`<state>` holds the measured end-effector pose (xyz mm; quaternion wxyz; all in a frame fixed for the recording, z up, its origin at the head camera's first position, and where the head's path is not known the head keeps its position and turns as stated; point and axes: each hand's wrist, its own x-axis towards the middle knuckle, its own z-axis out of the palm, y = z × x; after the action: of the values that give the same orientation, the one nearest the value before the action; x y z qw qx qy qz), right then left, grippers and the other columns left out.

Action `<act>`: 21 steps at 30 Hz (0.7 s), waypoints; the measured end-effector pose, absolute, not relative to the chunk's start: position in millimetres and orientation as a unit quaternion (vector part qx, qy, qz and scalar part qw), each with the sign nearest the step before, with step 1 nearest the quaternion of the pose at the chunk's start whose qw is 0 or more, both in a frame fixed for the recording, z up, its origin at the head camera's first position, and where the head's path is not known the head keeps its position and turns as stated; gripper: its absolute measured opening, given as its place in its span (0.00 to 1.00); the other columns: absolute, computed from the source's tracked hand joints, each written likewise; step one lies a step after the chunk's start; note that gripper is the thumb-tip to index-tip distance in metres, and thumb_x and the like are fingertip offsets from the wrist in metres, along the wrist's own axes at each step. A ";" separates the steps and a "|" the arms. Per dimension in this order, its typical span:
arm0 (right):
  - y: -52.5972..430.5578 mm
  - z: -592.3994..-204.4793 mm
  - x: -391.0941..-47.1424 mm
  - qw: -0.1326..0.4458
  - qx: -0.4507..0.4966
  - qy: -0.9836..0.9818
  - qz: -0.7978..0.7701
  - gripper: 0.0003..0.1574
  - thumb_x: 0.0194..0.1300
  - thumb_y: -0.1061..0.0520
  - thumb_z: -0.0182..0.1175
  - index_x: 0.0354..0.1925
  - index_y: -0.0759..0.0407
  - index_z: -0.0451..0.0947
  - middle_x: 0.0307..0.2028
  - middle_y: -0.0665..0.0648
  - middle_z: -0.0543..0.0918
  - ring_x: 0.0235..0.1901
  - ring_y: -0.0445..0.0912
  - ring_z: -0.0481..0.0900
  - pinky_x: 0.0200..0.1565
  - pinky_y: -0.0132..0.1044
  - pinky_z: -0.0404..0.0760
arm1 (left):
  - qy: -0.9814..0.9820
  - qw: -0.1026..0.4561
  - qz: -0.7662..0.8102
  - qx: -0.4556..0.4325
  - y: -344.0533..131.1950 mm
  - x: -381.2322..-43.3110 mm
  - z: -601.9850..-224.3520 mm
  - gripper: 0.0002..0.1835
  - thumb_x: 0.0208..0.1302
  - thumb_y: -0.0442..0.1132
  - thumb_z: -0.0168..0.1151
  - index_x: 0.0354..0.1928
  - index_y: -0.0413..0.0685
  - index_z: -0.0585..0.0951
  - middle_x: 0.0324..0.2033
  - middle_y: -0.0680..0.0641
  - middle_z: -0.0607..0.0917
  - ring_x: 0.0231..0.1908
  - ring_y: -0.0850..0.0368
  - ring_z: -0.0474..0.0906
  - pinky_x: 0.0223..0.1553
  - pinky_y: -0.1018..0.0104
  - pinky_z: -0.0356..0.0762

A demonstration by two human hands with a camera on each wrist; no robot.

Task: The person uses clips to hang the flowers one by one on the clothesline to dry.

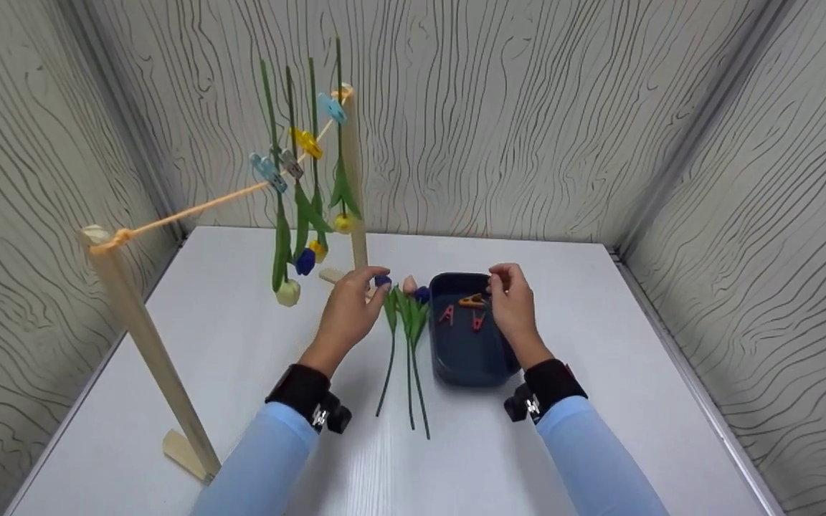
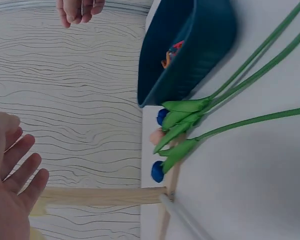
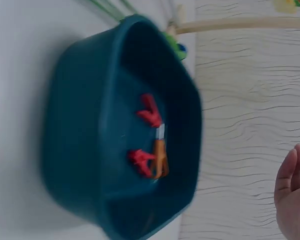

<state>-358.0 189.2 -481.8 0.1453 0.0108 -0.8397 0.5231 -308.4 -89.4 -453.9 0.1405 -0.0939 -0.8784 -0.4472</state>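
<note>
Three tulips (image 1: 406, 312) on desk (image 1: 585, 322), centre of frame, stems trailing toward lower edge. Here's left hand (image 1: 352, 304), just left of centre, thumb and fingers parted, near blue tulip head (image 1: 382, 280), gripping nothing! Right hand (image 1: 513, 304), right of centre, over dark blue tub (image 1: 474, 365), fingers loosely bent, nothing seen in grasp. Inside tub: two red clothespins (image 3: 149, 111), one orange clothespin (image 3: 160, 159). Upper left: four upside-down tulips (image 1: 282, 244), clipped to orange cord (image 1: 205, 206) strung between wooden posts (image 1: 148, 344).
</note>
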 end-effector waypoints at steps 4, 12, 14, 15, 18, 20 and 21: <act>191.9 -505.7 -362.5 0.091 0.033 -0.892 0.441 0.13 0.83 0.62 0.54 0.59 0.66 0.77 0.52 0.67 0.85 0.51 0.57 0.84 0.54 0.48 0.83 | -0.885 0.107 -0.444 -0.085 -91.5 -307.1 -473.3 0.16 0.79 0.37 0.65 0.64 0.44 0.86 0.63 0.41 0.89 0.69 0.42 0.83 0.74 0.44 0.78; 180.8 -526.3 -369.2 -0.035 0.023 -0.975 0.219 0.32 0.81 0.59 0.59 0.75 0.71 0.68 0.64 0.77 0.83 0.61 0.67 0.86 0.62 0.60 0.85 | -0.893 0.077 -0.434 -0.093 -92.0 -300.3 -490.2 0.16 0.78 0.33 0.65 0.63 0.44 0.85 0.61 0.40 0.89 0.66 0.41 0.84 0.71 0.44 0.81; 176.7 -528.1 -369.7 -0.064 0.011 -0.978 0.199 0.36 0.81 0.57 0.59 0.78 0.71 0.65 0.65 0.78 0.82 0.60 0.67 0.87 0.60 0.61 0.86 | -0.894 0.072 -0.431 -0.094 -91.6 -297.8 -493.7 0.15 0.78 0.33 0.64 0.62 0.44 0.86 0.60 0.41 0.89 0.65 0.41 0.84 0.69 0.44 0.82; 175.3 -529.2 -370.0 -0.074 0.005 -0.979 0.192 0.35 0.81 0.57 0.59 0.78 0.71 0.65 0.64 0.78 0.83 0.57 0.67 0.88 0.58 0.61 0.86 | -0.894 0.069 -0.432 -0.097 -91.4 -296.5 -495.8 0.15 0.78 0.33 0.64 0.62 0.44 0.86 0.60 0.40 0.89 0.64 0.40 0.85 0.68 0.43 0.83; 174.3 -534.2 -369.7 -0.087 -0.010 -0.980 0.176 0.32 0.81 0.57 0.60 0.75 0.72 0.70 0.60 0.77 0.85 0.49 0.62 0.89 0.54 0.58 0.87 | -0.892 0.061 -0.435 -0.109 -91.1 -292.9 -503.1 0.15 0.78 0.33 0.63 0.62 0.43 0.87 0.59 0.38 0.90 0.62 0.40 0.86 0.66 0.43 0.84; 175.0 -536.4 -371.1 -0.090 -0.012 -0.981 0.171 0.29 0.80 0.57 0.61 0.70 0.73 0.74 0.57 0.76 0.87 0.45 0.60 0.88 0.51 0.57 0.88 | -0.890 0.053 -0.440 -0.108 -92.4 -292.3 -503.9 0.15 0.79 0.33 0.62 0.62 0.43 0.87 0.59 0.39 0.90 0.62 0.42 0.86 0.67 0.44 0.84; 175.3 -537.5 -371.9 -0.089 -0.008 -0.982 0.166 0.27 0.80 0.57 0.61 0.67 0.74 0.77 0.56 0.76 0.88 0.44 0.59 0.88 0.51 0.57 0.88 | -0.888 0.051 -0.444 -0.107 -93.4 -292.3 -503.9 0.15 0.79 0.33 0.62 0.62 0.43 0.87 0.59 0.39 0.91 0.61 0.43 0.86 0.67 0.44 0.84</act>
<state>-371.9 175.3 -537.5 -0.0890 -0.0082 -0.9821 0.1660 -292.3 -93.4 -503.9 0.0515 -0.1067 -0.8882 -0.4438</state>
